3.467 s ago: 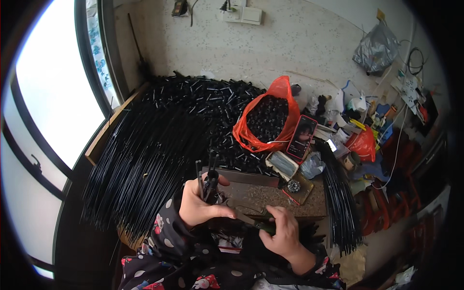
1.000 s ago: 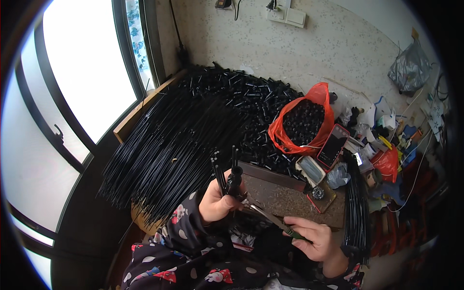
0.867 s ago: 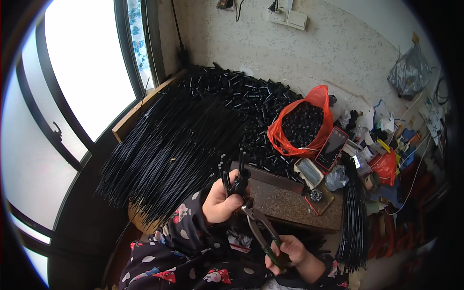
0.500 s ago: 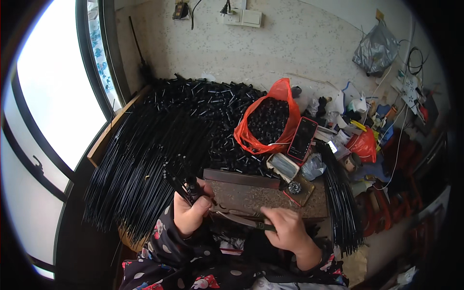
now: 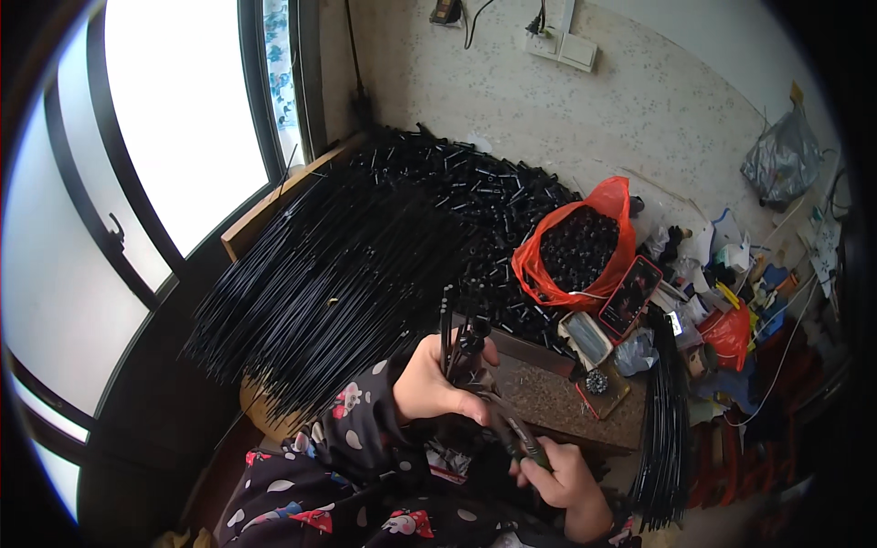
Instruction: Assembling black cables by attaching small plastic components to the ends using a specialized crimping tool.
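Note:
My left hand (image 5: 425, 391) is closed around a few thin black rods (image 5: 446, 315) standing upright, along with a dark, knobbed cylindrical piece (image 5: 472, 336). Its thumb points toward my right hand (image 5: 568, 482), which grips the handles of a pair of pliers (image 5: 523, 437). The metal jaws of the pliers reach up to the underside of the left hand. What lies between the jaws is hidden by the fingers and too dark to make out. Both hands are in front of the worktable's near edge, above my lap.
A thick heap of long black rods (image 5: 311, 283) covers the left side, beside a wooden board (image 5: 265, 215). Short black tubes (image 5: 457, 178) pile up behind. A red plastic bag (image 5: 614, 196) of small black parts, a phone (image 5: 630, 297) and another rod bundle (image 5: 665, 429) stand right.
The whole view has turned, so the table and heaps sit further right in it. My hands have come closer together, and the pliers' jaws now meet the left hand's underside.

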A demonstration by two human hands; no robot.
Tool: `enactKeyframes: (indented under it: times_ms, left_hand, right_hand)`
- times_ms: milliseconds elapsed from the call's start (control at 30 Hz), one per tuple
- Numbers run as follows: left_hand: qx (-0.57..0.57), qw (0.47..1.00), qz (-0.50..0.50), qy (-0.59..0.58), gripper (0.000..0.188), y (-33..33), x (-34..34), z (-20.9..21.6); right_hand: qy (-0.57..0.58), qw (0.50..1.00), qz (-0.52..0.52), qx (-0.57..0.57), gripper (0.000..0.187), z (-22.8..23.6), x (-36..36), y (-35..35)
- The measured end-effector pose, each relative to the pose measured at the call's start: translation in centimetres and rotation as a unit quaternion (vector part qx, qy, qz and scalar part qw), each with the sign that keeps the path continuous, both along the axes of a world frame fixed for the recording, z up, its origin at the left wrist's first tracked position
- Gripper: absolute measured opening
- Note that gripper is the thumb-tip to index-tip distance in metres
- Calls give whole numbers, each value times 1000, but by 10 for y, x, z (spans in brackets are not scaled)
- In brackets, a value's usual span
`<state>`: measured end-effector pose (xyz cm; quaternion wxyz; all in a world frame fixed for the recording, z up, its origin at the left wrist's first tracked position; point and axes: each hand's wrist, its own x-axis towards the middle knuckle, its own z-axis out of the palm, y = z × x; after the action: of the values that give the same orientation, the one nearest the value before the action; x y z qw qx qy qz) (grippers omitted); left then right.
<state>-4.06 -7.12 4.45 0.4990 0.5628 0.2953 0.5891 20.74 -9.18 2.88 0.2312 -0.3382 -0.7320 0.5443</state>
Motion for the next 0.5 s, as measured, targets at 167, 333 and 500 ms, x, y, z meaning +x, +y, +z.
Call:
enactKeyframes:
  times_ms: [167,333,500]
  left_hand:
    - [41,997,-48,40,59,12,11,-3]
    - [74,995,37,62,56,7,9,1]
    - [14,999,-28,11,54,9,3,-6]
  right_hand:
    - [157,882,192,-400,32,-47,-8,3]
    - [-79,901,-152,398,53,-29,-12,18]
    - [-17,997,-34,71,29,-34,-18,-6]
